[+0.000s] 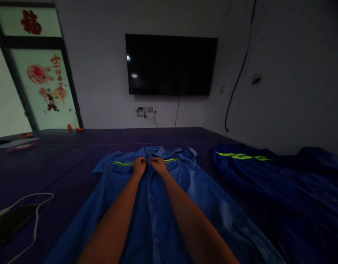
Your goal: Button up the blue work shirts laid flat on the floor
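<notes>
A light blue work shirt [190, 183] with a neon yellow stripe across the chest lies flat, front up, on a dark purple table [61, 165], collar pointing away from me. My left hand [139, 165] and my right hand [158, 165] meet at the shirt's front placket just below the collar. Both hands have their fingers pinched together on the cloth at the stripe. What lies under the fingertips is too small to make out. Both forearms stretch out over the shirt's middle.
A darker blue garment [267, 176] with yellow stripes lies crumpled to the right. A white cable [34, 205] and a dark phone [9, 223] sit at the left near edge. A black TV [170, 64] hangs on the far wall; windows stand at the left.
</notes>
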{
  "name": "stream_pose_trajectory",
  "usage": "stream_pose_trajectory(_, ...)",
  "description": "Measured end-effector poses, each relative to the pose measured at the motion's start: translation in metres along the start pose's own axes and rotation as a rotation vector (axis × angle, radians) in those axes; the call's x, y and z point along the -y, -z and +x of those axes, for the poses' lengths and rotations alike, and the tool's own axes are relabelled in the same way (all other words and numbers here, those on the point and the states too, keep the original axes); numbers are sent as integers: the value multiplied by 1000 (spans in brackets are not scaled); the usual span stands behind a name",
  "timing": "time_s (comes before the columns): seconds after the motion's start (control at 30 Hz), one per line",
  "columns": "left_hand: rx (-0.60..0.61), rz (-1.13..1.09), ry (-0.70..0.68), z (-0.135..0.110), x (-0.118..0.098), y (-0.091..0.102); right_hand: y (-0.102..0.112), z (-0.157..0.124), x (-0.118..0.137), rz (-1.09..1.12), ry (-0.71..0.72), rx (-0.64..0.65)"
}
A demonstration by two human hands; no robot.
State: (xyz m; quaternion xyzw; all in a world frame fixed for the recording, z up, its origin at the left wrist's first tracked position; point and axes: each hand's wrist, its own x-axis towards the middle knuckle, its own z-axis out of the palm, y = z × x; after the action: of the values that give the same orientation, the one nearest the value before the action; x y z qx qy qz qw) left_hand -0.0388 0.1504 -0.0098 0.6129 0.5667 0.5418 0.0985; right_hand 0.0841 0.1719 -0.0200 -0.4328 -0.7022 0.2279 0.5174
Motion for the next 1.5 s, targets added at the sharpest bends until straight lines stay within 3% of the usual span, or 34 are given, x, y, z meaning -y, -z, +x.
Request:
stream_pose_trajectory(0.8,-5,-53,-56,4,7,-9,-2,2,-4,-65,20,34)
stream_pose_trajectory(1.5,19,-72,-93,1,-2,-4,2,-1,6,-168,-46,27)
